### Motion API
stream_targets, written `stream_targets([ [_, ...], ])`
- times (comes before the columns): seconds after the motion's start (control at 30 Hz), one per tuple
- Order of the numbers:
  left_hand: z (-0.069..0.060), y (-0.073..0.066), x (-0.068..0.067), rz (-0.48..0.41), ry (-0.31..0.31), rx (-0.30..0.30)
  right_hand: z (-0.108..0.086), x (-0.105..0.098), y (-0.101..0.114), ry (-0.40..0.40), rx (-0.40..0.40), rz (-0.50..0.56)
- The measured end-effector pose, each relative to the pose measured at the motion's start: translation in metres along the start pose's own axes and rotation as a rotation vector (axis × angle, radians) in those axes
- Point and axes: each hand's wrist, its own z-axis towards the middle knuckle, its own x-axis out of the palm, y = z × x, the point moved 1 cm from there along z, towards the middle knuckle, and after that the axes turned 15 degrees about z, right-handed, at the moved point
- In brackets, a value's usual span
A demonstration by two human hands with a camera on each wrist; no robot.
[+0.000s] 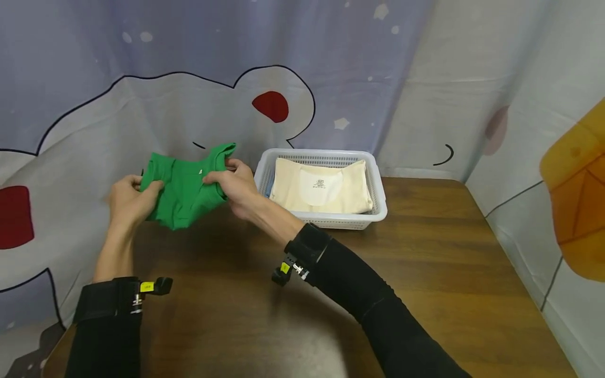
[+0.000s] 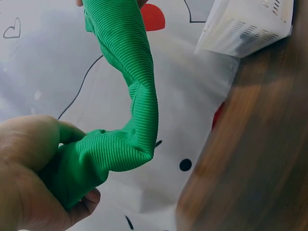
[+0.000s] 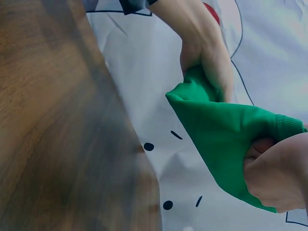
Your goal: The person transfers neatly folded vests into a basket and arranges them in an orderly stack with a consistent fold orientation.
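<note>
A green garment with ribbed fabric (image 1: 184,189), bunched and folded, is held up above the back left of the table. My left hand (image 1: 129,202) grips its left end, thumb on the near side. The right hand (image 1: 238,186) pinches its right end between thumb and fingers. In the left wrist view the ribbed cloth (image 2: 120,62) bends down into the left hand (image 2: 33,173). The right wrist view shows the green fabric (image 3: 216,139) stretched between both hands. Which kind of garment it is, I cannot tell.
Right of the hands, a white plastic basket (image 1: 380,197) stands at the table's back edge. Inside lies a folded cream garment (image 1: 288,184) with a small dark print, over something blue. Patterned curtains (image 1: 340,79) hang behind the wooden table (image 1: 425,273) and along its sides.
</note>
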Motion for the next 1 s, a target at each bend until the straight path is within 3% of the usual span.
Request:
stream_targets([
  [0.43,0.008,-0.019,0.013,0.002,-0.012,0.064,-0.001,-0.020,0.015,-0.007,-0.018,0.026],
  [0.7,0.009,-0.044,0.023,0.011,-0.004,0.136,-0.004,-0.046,0.038,-0.006,-0.029,0.028],
  [1.0,0.010,-0.080,0.038,-0.041,0.016,0.200,-0.010,-0.077,0.070,-0.016,-0.044,0.075],
])
